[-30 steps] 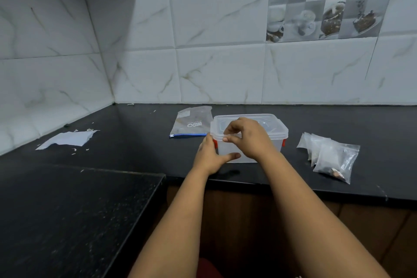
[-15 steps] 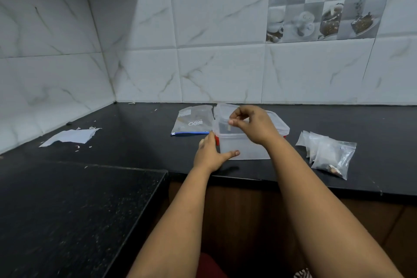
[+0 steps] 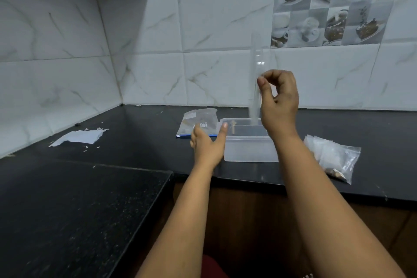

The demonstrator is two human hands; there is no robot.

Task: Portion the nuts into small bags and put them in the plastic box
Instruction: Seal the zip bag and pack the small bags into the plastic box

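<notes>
The right hand (image 3: 278,99) pinches the clear lid (image 3: 256,79) between thumb and curled fingers, holding it on edge above the plastic box (image 3: 248,149), likely so the opening is free for filling. The left hand (image 3: 208,145) is spread and holds nothing, its thumb touching the box's left rim, apparently to steady it. The box sits open on the black counter (image 3: 140,128); whether anything lies inside is hard to tell. Right of it lie the small bags (image 3: 334,158), one showing nuts at its bottom corner, within easy reach for dropping in. Behind the left hand rests a larger zip pouch (image 3: 198,119); torn paper (image 3: 79,136) lies far left
</notes>
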